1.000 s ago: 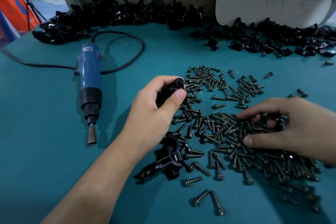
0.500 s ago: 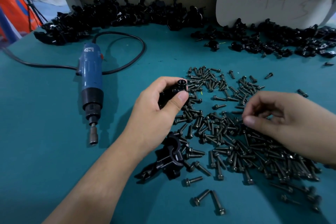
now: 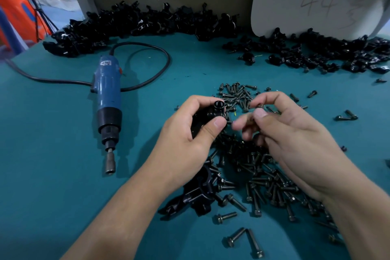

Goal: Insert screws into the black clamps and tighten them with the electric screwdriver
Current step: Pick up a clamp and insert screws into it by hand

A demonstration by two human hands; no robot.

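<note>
- Left hand (image 3: 190, 139): fingers and thumb curled round one black clamp (image 3: 213, 114), held above the tabletop (image 3: 52, 154) with its round screw socket turned upward.
- Right hand (image 3: 295, 133): close beside the clamp, thumb and forefinger pinched on what appears to be a single screw (image 3: 259, 108); motion blur hides its shape.
- Loose screws (image 3: 263, 175): scattered heap under and behind both hands.
- Second clamp (image 3: 200, 194): lying at the heap's near-left edge.
- Electric screwdriver (image 3: 108, 99): blue, corded, flat on the tabletop well left of the hands, bit end toward the person, untouched.
- Clamp stock (image 3: 137, 23): black piles along the back edge.
- Step judged: screw insertion, not yet seated.
- Next move calls for: aligning the screw tip with the socket, dropping it straight in, then freeing the right hand to fetch the screwdriver.
</note>
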